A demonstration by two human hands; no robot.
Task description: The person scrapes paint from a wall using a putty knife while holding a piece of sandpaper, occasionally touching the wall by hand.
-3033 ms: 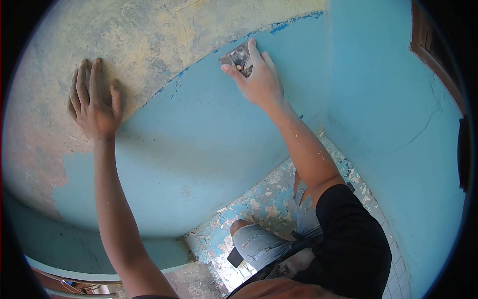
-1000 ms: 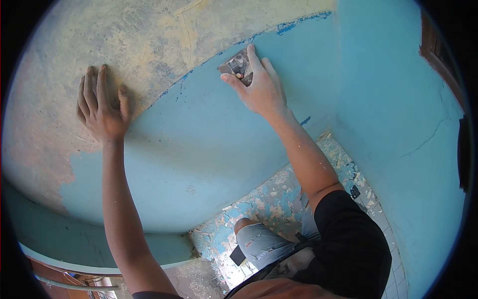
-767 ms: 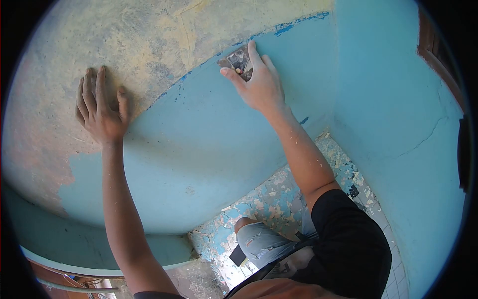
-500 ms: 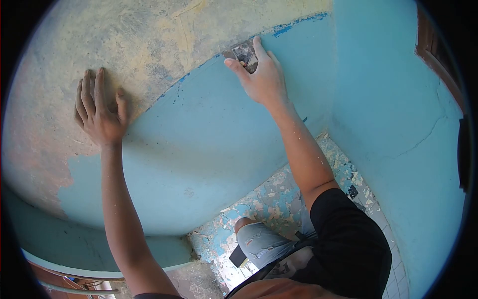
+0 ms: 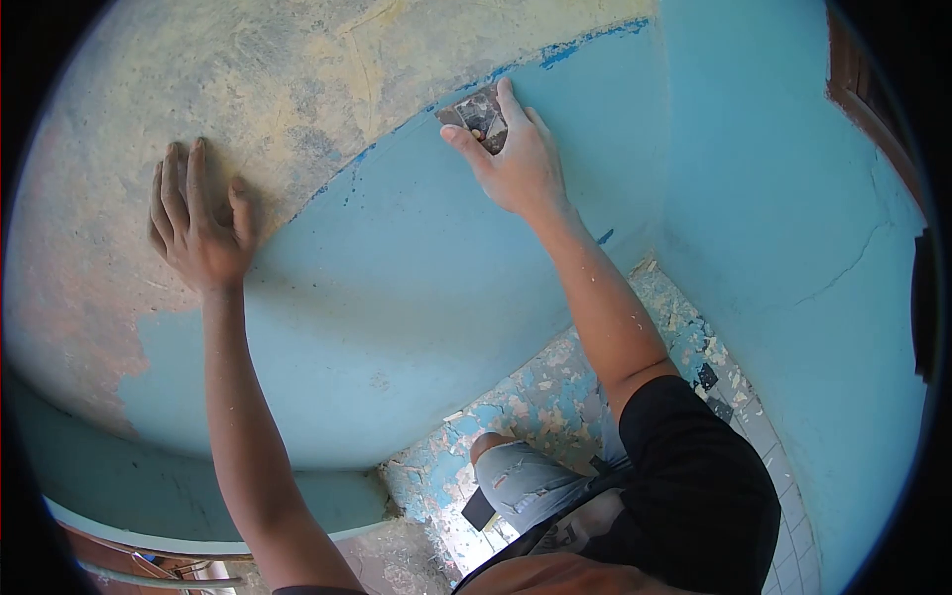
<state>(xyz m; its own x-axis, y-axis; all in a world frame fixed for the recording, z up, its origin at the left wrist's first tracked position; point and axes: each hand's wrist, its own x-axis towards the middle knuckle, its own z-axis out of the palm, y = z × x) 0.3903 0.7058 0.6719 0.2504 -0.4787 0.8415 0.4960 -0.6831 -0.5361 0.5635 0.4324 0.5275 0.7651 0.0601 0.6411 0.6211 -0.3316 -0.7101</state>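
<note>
My left hand (image 5: 210,228) lies flat on the wall with its fingers stretched out, on the patchy bare plaster (image 5: 297,89) just above the blue paint. My right hand (image 5: 518,159) grips a small, squarish, worn scraper (image 5: 483,111), thumb on one side and fingers on the other. The scraper rests against the wall at the line where the light blue paint (image 5: 397,258) meets the stripped area. A thin strip of darker blue (image 5: 560,52) runs along that line. My palm partly hides the scraper's near end.
Paint flakes (image 5: 535,397) litter the floor around my bent knee (image 5: 531,481). A blue side wall (image 5: 764,198) with a crack stands on the right, near a brown wooden frame (image 5: 863,89). A blue ledge (image 5: 327,496) lies at lower left.
My right hand and the scraper have shifted slightly left and down along the paint line. The left hand stays in place on the wall.
</note>
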